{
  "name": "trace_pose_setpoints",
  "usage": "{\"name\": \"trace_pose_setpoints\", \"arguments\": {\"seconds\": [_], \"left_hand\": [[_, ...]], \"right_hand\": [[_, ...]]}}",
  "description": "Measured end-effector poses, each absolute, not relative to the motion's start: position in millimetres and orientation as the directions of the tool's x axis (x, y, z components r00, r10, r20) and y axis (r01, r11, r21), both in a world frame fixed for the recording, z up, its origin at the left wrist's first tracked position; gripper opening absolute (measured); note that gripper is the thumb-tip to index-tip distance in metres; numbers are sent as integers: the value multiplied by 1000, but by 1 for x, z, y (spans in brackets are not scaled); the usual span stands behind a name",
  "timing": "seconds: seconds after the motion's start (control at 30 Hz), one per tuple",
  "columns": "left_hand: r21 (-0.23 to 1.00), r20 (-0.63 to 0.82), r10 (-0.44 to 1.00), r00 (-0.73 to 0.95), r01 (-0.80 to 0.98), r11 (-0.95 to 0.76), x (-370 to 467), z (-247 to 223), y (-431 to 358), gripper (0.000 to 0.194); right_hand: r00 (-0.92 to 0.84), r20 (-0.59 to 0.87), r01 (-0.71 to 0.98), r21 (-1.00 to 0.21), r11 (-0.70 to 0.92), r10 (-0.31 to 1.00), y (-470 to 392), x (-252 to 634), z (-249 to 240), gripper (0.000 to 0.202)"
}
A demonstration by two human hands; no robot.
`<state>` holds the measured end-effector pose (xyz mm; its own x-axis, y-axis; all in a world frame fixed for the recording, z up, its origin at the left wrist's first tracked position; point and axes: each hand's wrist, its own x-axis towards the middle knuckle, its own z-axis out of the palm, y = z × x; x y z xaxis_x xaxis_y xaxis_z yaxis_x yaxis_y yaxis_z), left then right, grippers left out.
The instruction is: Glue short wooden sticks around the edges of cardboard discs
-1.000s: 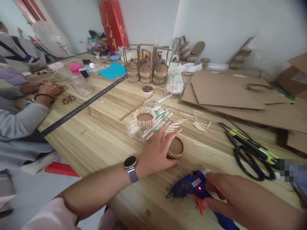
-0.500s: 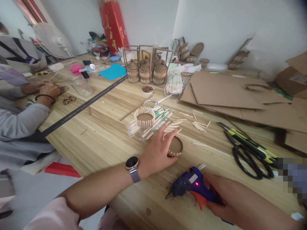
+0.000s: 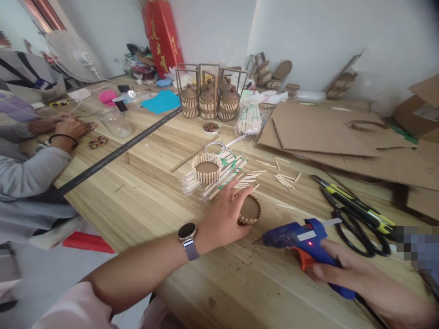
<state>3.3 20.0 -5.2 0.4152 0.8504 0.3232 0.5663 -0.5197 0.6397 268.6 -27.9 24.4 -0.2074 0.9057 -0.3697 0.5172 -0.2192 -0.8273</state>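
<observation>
My left hand, with a watch on its wrist, is wrapped around the left side of a round cardboard base. Short wooden sticks stand along part of the base's edge, and my fingers hide its left side. My right hand grips a blue glue gun with an orange trigger and a lit red light. Its nozzle points left, just below the base and apart from it. Beyond my left hand, a second round base ringed with upright sticks rests on wrapped chopsticks. Loose cut sticks lie nearby.
Scissors and a yellow-black utility knife lie at right, before cardboard sheets. Small lidded baskets stand at the back near a dish of brown beads. At left, a co-worker's hands handle beads beside a jar.
My right hand has raised the glue gun and swung it to the right, its nozzle now nearer the base's level. My left hand has barely shifted.
</observation>
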Motion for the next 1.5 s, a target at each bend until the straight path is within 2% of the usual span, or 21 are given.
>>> {"name": "trace_pose_setpoints", "arguments": {"seconds": [0.17,0.3,0.4,0.5,0.8,1.0,1.23,1.5], "left_hand": [[641,329,853,406,567,-517,4,-5,19,86],[629,337,847,410,572,-527,4,-4,17,85],[613,344,839,422,576,-541,4,-4,17,85],[600,346,829,440,576,-556,3,-5,17,87],[638,339,836,431,548,-541,2,-8,17,97],[631,337,862,378,589,-505,4,-9,19,89],[617,342,858,383,597,-513,2,-9,22,89],[630,321,868,378,599,-494,0,-7,21,89]], "right_hand": [[-186,-422,311,-882,-354,887,-27,263,22,44],[-215,-378,54,-925,-376,900,-21,260,13,33],[-208,-422,-143,-879,-455,882,-16,261,6,24],[-195,-481,-221,-828,-516,855,-14,264,2,23],[-188,-423,-162,-877,-453,886,-17,258,8,23],[-136,-350,-62,-931,-360,927,-21,251,10,29],[-33,-248,163,-957,-239,968,-24,248,0,43],[60,-130,426,-893,-143,990,-28,249,6,41]]}}
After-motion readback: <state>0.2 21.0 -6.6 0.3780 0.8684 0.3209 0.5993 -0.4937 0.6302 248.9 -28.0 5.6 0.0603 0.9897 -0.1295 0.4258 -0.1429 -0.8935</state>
